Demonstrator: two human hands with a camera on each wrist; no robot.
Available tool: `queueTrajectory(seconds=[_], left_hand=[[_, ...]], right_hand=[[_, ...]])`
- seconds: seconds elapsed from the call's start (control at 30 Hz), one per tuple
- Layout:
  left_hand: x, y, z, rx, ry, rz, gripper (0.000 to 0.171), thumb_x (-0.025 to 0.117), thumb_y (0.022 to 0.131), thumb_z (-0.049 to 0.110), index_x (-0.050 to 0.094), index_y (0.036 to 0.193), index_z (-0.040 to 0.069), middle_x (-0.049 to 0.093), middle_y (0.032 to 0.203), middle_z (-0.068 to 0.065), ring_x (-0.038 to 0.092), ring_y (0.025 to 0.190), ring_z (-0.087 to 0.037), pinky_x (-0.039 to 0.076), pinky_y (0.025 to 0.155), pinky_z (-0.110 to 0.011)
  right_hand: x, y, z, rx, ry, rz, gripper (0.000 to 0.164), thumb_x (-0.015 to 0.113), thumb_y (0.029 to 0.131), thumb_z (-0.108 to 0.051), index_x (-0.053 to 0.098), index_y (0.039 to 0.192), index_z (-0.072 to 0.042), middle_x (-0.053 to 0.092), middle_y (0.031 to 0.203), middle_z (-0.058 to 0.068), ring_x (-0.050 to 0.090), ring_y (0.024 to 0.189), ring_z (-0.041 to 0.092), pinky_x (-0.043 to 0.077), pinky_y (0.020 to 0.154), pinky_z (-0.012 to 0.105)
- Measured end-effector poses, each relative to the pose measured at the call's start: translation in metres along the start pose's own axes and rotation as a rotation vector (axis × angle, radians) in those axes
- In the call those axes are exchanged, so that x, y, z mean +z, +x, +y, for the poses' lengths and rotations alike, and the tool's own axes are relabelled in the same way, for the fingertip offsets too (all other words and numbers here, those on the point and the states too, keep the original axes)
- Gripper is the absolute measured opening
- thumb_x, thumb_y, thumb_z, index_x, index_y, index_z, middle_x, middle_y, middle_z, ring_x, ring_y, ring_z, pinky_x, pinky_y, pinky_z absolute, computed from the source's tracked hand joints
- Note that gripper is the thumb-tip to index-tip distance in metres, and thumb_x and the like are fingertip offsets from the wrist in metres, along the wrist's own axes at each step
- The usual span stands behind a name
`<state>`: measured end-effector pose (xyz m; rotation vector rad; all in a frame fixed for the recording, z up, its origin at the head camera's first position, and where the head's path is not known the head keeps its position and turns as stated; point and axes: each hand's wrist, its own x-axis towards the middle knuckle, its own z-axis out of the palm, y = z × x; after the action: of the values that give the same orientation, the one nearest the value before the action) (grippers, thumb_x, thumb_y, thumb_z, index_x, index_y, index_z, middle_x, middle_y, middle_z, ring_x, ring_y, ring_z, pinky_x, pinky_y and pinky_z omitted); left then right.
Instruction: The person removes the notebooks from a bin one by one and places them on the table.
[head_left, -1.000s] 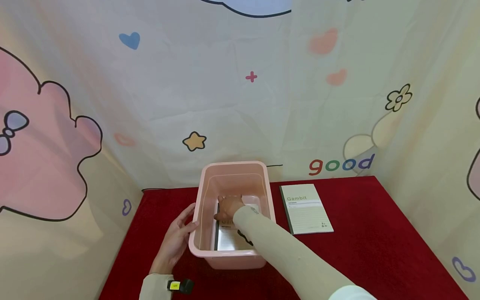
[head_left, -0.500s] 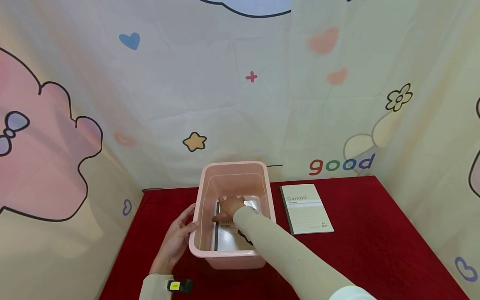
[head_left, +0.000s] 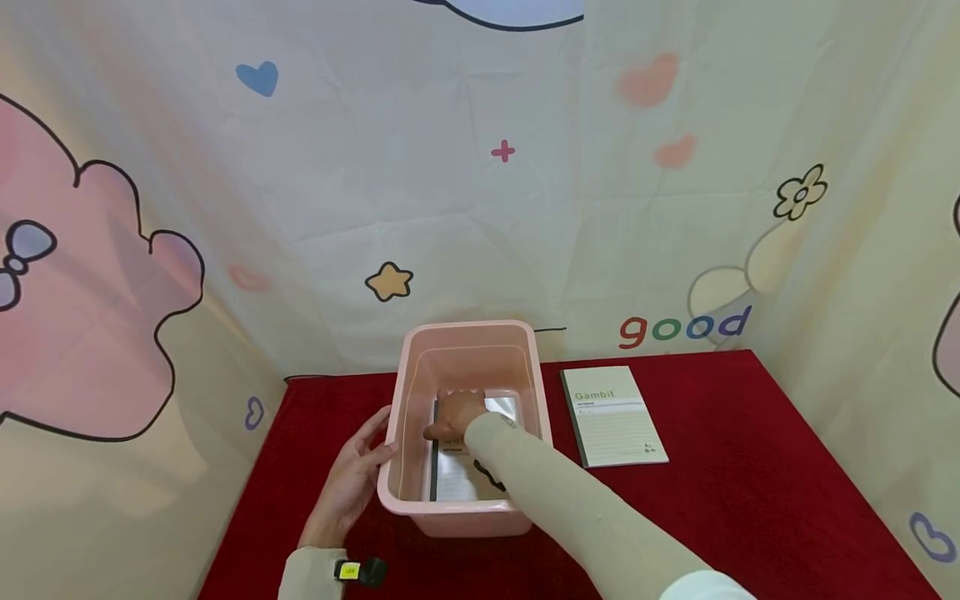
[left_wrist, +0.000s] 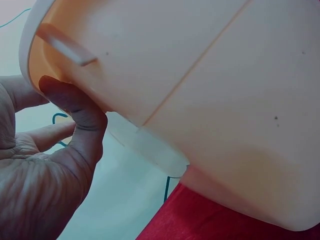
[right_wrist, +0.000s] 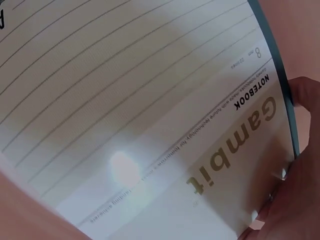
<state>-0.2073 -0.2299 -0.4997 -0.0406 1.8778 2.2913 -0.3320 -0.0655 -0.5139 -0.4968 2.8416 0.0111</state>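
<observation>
A pink plastic tub (head_left: 465,506) stands on the red cloth. At its left side my left hand (head_left: 348,479) grips the rim; the left wrist view shows the thumb (left_wrist: 80,117) bent under the lip and the other fingers outside. Inside the tub lies a Gambit notebook (head_left: 459,479) with a white cover and dark spine. My right hand (head_left: 457,414) reaches down over its upper part and holds it by the edges. In the right wrist view the thumb (right_wrist: 305,95) is at the spine, with curled fingers along the top edge. My right forearm hides part of the cover.
A second Gambit notebook (head_left: 615,417) lies flat on the red cloth (head_left: 750,492), right of the tub. Behind the table hangs a pale printed curtain (head_left: 465,208) that also runs down both sides.
My right hand has shifted only slightly on the notebook, its fingers spreading a little and then drawing together. The left hand, the tub and the second notebook have stayed in place.
</observation>
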Motion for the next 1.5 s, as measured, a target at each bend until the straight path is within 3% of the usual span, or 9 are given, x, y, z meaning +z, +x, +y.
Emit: queueTrajectory(seconds=[0.23, 0.57, 0.77, 0.97, 1.07, 1.3, 1.5], left_hand=[[-0.001, -0.001, -0.002, -0.010, 0.003, -0.002, 0.063, 0.060, 0.096, 0.011, 0.033, 0.151, 0.023, 0.031, 0.153, -0.006, 0.039, 0.139, -0.042, 0.043, 0.106, -0.054], [0.002, 0.002, -0.002, 0.005, 0.013, -0.003, 0.061, 0.060, 0.096, 0.012, 0.034, 0.150, 0.023, 0.034, 0.150, -0.006, 0.042, 0.138, -0.040, 0.044, 0.106, -0.052], [0.003, 0.003, -0.002, -0.014, 0.011, 0.014, 0.063, 0.062, 0.095, 0.013, 0.034, 0.151, 0.023, 0.033, 0.152, -0.006, 0.041, 0.139, -0.041, 0.044, 0.104, -0.053], [0.003, 0.001, 0.000, -0.025, 0.011, 0.015, 0.064, 0.062, 0.095, 0.014, 0.034, 0.151, 0.024, 0.032, 0.154, -0.006, 0.037, 0.141, -0.041, 0.041, 0.107, -0.054], [0.003, 0.000, 0.000, -0.027, 0.008, 0.014, 0.064, 0.063, 0.095, 0.014, 0.034, 0.151, 0.024, 0.032, 0.154, -0.005, 0.035, 0.141, -0.042, 0.039, 0.108, -0.055], [0.003, 0.000, 0.001, -0.019, 0.005, 0.005, 0.062, 0.061, 0.095, 0.013, 0.034, 0.151, 0.023, 0.032, 0.154, -0.006, 0.037, 0.141, -0.042, 0.039, 0.109, -0.055], [0.002, 0.000, 0.002, -0.017, 0.002, 0.010, 0.062, 0.060, 0.095, 0.013, 0.034, 0.150, 0.022, 0.034, 0.152, -0.006, 0.038, 0.140, -0.042, 0.040, 0.108, -0.056]], right_hand=[[0.003, 0.001, -0.001, -0.004, 0.016, -0.018, 0.080, 0.057, 0.082, -0.070, 0.050, 0.141, -0.017, 0.069, 0.120, 0.004, 0.063, 0.116, 0.023, 0.046, 0.104, 0.044], [-0.005, -0.001, 0.002, -0.030, -0.056, -0.017, 0.080, 0.047, 0.086, -0.070, 0.047, 0.143, -0.013, 0.072, 0.114, 0.002, 0.065, 0.109, 0.017, 0.048, 0.103, 0.038], [-0.010, -0.002, 0.006, -0.012, 0.001, -0.046, 0.077, 0.050, 0.084, -0.068, 0.050, 0.140, -0.015, 0.071, 0.110, 0.002, 0.062, 0.101, 0.018, 0.048, 0.104, 0.044], [-0.011, -0.015, 0.003, 0.056, 0.019, -0.044, 0.089, 0.064, 0.076, -0.071, 0.046, 0.144, -0.016, 0.065, 0.128, 0.004, 0.060, 0.116, 0.023, 0.045, 0.104, 0.054], [-0.009, -0.016, 0.002, 0.045, 0.035, -0.020, 0.088, 0.069, 0.074, -0.069, 0.050, 0.138, -0.012, 0.065, 0.125, 0.005, 0.059, 0.115, 0.022, 0.045, 0.103, 0.049], [-0.005, -0.004, 0.003, -0.015, -0.051, 0.061, 0.077, 0.062, 0.075, -0.066, 0.056, 0.130, -0.012, 0.064, 0.122, 0.000, 0.055, 0.112, 0.018, 0.044, 0.109, 0.044], [-0.008, 0.001, -0.002, -0.027, -0.149, 0.072, 0.076, 0.055, 0.078, -0.068, 0.053, 0.133, -0.016, 0.066, 0.120, -0.001, 0.057, 0.109, 0.017, 0.044, 0.102, 0.045]])
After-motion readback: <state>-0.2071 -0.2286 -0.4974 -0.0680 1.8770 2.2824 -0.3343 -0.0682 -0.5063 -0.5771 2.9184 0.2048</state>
